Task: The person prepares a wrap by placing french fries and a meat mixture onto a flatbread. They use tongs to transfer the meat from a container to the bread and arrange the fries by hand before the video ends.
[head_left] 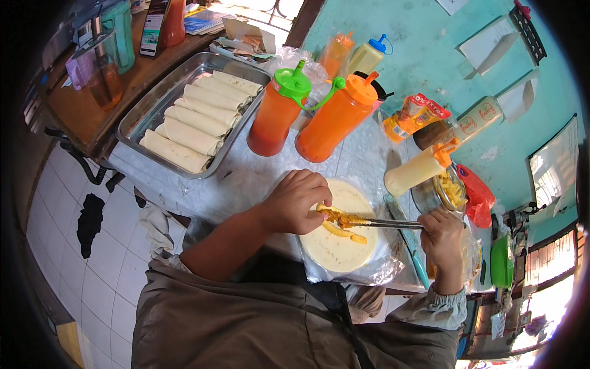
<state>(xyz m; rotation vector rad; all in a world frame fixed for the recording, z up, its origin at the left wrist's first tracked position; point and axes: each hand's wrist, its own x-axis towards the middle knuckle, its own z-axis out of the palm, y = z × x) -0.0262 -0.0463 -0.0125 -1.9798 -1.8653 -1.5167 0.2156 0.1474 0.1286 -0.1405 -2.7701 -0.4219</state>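
A round pale flatbread [335,258] lies on clear plastic in front of me. Across it rest a golden-brown crusted food strip [344,218] and a few yellow strips like fries [344,233]. My left hand [298,200] reaches over the flatbread's left edge, its thumb and fingers closed around the left end of the crusted strip. From the right, my right hand [441,234] grips metal tongs [396,224], whose tips meet the same strip. Just how the left fingertips hold it is partly hidden.
A metal tray [132,132] with several rolled flatbreads [190,132] stands at the far left. Red [270,117] and orange [335,120] sauce bottles stand beyond my left hand. A cream-coloured bottle [415,172] leans near a bowl of fries [452,190]. A teal-handled knife [418,264] lies right of the flatbread.
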